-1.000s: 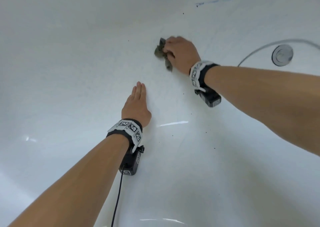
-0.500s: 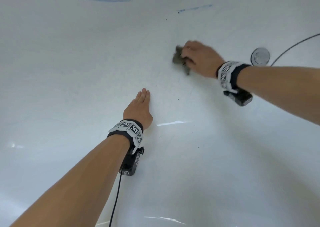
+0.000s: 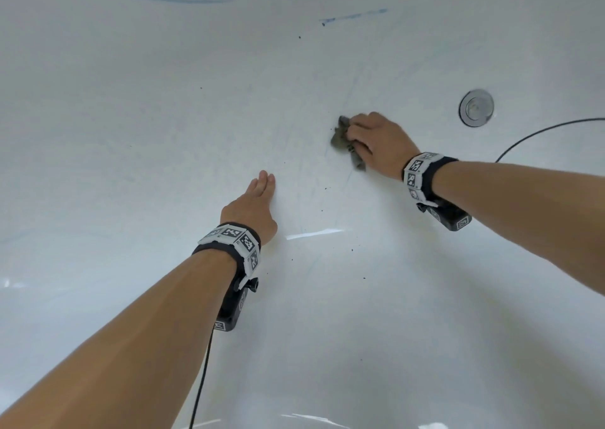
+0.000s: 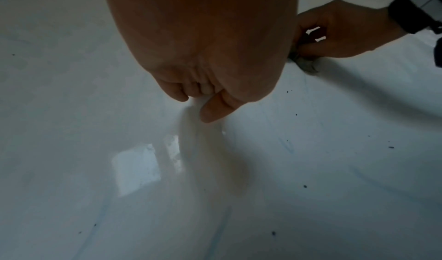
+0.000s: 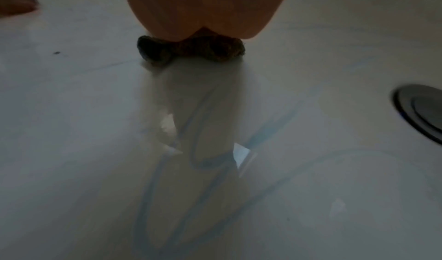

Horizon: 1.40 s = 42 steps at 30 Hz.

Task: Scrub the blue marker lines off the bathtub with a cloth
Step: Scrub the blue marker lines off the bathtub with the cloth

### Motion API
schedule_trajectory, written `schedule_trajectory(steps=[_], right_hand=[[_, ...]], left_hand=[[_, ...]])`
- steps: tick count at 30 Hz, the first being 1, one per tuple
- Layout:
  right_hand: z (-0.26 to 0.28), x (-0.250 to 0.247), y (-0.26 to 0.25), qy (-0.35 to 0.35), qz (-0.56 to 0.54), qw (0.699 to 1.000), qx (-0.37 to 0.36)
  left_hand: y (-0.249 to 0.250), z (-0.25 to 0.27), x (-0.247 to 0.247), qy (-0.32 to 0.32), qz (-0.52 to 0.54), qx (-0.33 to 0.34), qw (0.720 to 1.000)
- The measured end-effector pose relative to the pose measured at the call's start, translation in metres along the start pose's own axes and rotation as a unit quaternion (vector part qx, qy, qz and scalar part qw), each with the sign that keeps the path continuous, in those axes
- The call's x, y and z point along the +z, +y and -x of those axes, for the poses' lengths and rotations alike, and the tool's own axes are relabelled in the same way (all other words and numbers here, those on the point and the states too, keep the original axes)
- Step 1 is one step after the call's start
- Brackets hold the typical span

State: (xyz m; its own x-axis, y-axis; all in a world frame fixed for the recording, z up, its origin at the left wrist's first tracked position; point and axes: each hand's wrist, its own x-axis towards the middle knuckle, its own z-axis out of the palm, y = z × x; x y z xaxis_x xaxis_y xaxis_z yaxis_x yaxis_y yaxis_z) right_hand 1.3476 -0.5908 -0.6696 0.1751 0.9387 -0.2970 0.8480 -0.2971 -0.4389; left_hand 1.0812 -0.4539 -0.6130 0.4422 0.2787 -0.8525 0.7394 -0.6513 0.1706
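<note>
Head view: right hand clutching a crumpled grey cloth against the bathtub floor, nearer and further right than before; left hand flat, fingers straight, unmoved. Blue marker lines far off. Right wrist view: drain at right.

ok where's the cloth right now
In the head view the cloth sits right of centre, bunched under the right hand, left of the drain.

Head view overlooks the bathtub; wrist views skim it closely.
</note>
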Motion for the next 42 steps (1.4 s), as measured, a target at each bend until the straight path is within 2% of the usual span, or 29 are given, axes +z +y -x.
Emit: schedule_trajectory(steps=[2,5,9,12,14,17,18,22,28,32,36,39,41,42], right_hand=[[0.000,0.001,-0.006,-0.034,0.006,0.999,-0.034],[-0.007,-0.007,-0.010,-0.090,-0.004,0.995,-0.039],[-0.006,-0.008,-0.014,-0.095,-0.075,0.993,-0.012],[0.001,0.004,-0.029,-0.108,-0.070,0.991,-0.027],[0.005,0.014,-0.046,-0.158,-0.075,0.983,-0.051],[0.008,0.025,-0.082,-0.279,-0.111,0.949,-0.092],[0.006,0.026,-0.093,-0.298,-0.108,0.943,-0.105],[-0.009,0.016,-0.121,-0.241,-0.168,0.951,-0.095],[0.041,0.026,-0.185,-0.356,-0.269,0.882,-0.151],[0.050,0.042,-0.180,-0.320,-0.223,0.892,-0.229],[0.027,0.053,-0.134,-0.272,-0.005,0.900,-0.341],[0.005,0.060,-0.103,-0.182,0.112,0.869,-0.447],[-0.016,0.050,-0.079,-0.110,0.150,0.869,-0.458],[-0.028,0.039,-0.068,-0.078,0.179,0.878,-0.437]], left_hand=[[-0.002,0.000,0.001,0.002,-0.002,0.003,1.000],[-0.005,0.001,-0.001,-0.005,0.002,0.009,1.000],[-0.006,0.004,0.001,-0.006,-0.001,0.011,1.000],[-0.003,0.007,-0.005,-0.021,-0.006,0.009,1.000],[-0.002,0.009,-0.012,-0.042,-0.010,0.006,0.999],[-0.002,0.026,-0.008,-0.080,-0.048,0.015,0.996],[-0.005,0.032,-0.003,-0.091,-0.063,0.023,0.994],[-0.033,0.044,0.002,-0.075,-0.078,0.020,0.994],[-0.049,0.044,-0.004,-0.105,-0.094,0.009,0.990],[-0.040,0.042,0.000,-0.126,-0.091,-0.009,0.988],[-0.032,0.037,0.002,-0.140,-0.097,-0.026,0.985],[-0.033,0.034,0.003,-0.152,-0.086,-0.036,0.984],[-0.033,0.032,0.004,-0.162,-0.080,-0.037,0.983],[-0.033,0.032,0.004,-0.168,-0.076,-0.037,0.982]])
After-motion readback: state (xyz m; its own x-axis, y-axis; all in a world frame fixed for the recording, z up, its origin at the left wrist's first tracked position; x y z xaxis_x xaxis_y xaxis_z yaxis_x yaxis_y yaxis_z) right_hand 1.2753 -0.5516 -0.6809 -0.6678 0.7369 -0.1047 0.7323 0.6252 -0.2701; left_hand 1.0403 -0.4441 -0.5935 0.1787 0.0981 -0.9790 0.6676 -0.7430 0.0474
